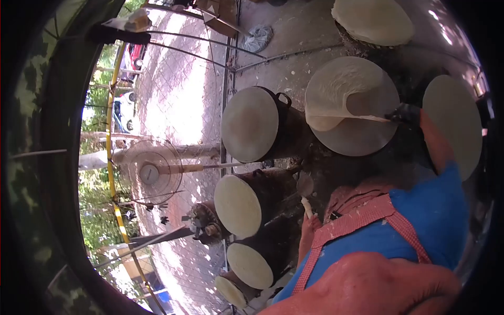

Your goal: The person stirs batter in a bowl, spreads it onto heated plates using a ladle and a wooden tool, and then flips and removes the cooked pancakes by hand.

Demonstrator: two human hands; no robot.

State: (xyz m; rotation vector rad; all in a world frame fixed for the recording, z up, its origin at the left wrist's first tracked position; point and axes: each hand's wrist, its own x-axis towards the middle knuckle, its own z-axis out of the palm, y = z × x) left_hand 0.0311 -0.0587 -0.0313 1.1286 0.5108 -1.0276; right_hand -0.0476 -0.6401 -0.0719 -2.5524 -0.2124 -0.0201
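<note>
My right hand (403, 114), in a dark glove, is closed on one end of a thin flat stick (370, 117). The stick lies across a large round griddle (370, 142), against pale wet batter (336, 84) that covers part of it in streaks. A bare darker patch shows beside the stick. Lower in the view, my left hand (311, 224) grips the light handle of a ladle (305, 185). Its round bowl hangs near the sooty side of a drum stove. Both hands are partly small and shaded.
Round griddles with pale flatbreads stand about: one (250, 124) beside the worked griddle, another (238, 206) below it, a third (374, 21) at the top. A grey griddle (452, 126) is near my right arm. A standing fan (149, 173) and wire fence (205, 105) lie beyond.
</note>
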